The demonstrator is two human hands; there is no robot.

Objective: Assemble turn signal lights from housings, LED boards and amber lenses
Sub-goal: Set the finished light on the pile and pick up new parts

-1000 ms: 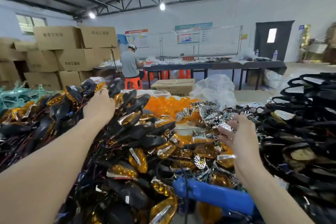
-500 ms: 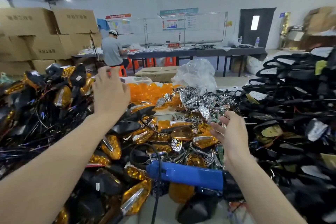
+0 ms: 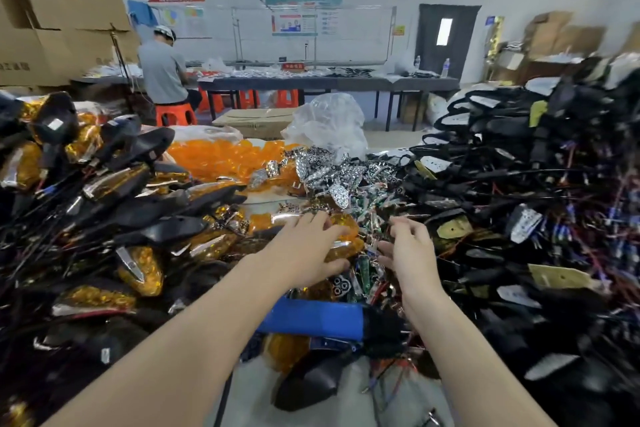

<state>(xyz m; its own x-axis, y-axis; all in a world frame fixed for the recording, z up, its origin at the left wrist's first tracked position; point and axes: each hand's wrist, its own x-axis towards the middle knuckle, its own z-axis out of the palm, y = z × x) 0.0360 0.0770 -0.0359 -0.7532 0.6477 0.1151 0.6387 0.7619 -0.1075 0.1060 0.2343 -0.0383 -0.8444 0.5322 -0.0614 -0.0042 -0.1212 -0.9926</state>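
Left hand (image 3: 304,250): beyond blue tool (image 3: 311,319); fingers over amber lens (image 3: 346,237), thumb under; closure cannot be told.
Right hand (image 3: 412,253): beyond blue tool; loosely curled, empty.
Method: lift one lens, edges only.

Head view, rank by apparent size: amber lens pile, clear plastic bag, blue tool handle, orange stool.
1. amber lens pile and clear plastic bag: look alike, no ranking.
2. blue tool handle, inflated by nearness.
3. orange stool, smallest, but farthest off.
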